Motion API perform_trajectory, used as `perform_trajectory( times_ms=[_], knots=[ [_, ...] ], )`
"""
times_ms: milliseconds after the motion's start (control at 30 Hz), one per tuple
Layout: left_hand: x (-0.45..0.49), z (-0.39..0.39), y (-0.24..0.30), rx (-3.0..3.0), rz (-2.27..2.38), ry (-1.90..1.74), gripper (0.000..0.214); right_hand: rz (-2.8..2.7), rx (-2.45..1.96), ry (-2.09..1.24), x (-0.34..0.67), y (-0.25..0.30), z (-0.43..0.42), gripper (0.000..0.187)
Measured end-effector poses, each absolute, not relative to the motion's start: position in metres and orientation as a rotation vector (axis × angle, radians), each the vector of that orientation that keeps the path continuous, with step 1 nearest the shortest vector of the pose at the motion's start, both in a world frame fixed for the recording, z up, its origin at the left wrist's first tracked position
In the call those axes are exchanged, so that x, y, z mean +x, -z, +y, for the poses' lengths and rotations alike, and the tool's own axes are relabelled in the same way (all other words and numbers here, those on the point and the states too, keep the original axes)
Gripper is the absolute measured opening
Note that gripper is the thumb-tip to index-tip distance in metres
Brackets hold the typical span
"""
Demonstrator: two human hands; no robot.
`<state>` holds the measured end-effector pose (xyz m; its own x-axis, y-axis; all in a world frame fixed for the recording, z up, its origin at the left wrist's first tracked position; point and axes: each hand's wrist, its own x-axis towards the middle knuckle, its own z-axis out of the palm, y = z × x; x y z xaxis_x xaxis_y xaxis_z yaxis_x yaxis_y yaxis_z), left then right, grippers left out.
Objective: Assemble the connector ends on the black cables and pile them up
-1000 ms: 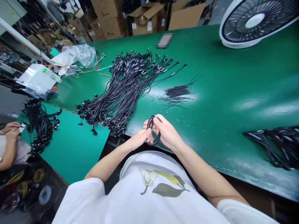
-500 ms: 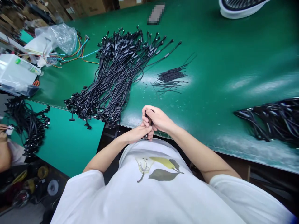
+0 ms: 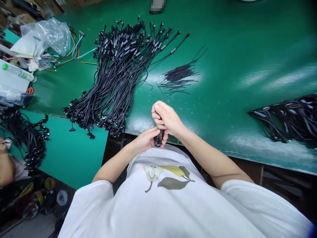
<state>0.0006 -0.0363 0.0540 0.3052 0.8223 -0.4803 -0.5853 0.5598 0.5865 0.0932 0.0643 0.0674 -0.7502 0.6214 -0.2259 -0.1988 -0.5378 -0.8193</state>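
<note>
Black cable point(image 3: 159, 138) gripped between your hands: left hand point(image 3: 146, 140) curled low on it, right hand point(image 3: 166, 118) closed above, at counter point(image 3: 223, 82) edge.

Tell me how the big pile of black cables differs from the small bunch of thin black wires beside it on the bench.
The pile of black cables is far bigger than the bunch of thin wires. Its cables are longer and thicker than the wires. The cables show small plugs and sleeves, while the wires show none at this distance. Both are black and lie loose on the green bench.
</note>
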Motion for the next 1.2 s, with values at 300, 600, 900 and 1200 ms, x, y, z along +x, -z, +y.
perform_trajectory(
  times_ms=[300, 600, 900, 1200],
  knots=[
    [0.004, -0.021, -0.041, 0.269, 1.066, -1.331, 0.026, -1.981, -0.825, -1.186, 0.113, -0.046, 0.063, 0.034],
    [-0.003, 0.000, -0.042, -0.027, 1.066, -1.618, 0.025, -2.417, -0.764, -0.406, 0.101, -0.022, 0.033, 0.019],
    [-0.013, -0.004, -0.039, -0.176, 1.227, -1.338, 0.014, -2.651, 0.064, -0.169, 0.115, -0.024, 0.052, 0.031],
    [-0.005, -0.023, -0.048, 0.536, 1.037, -1.082, 0.012, -2.805, -0.032, -0.261, 0.127, -0.061, 0.093, 0.040]
  ],
)
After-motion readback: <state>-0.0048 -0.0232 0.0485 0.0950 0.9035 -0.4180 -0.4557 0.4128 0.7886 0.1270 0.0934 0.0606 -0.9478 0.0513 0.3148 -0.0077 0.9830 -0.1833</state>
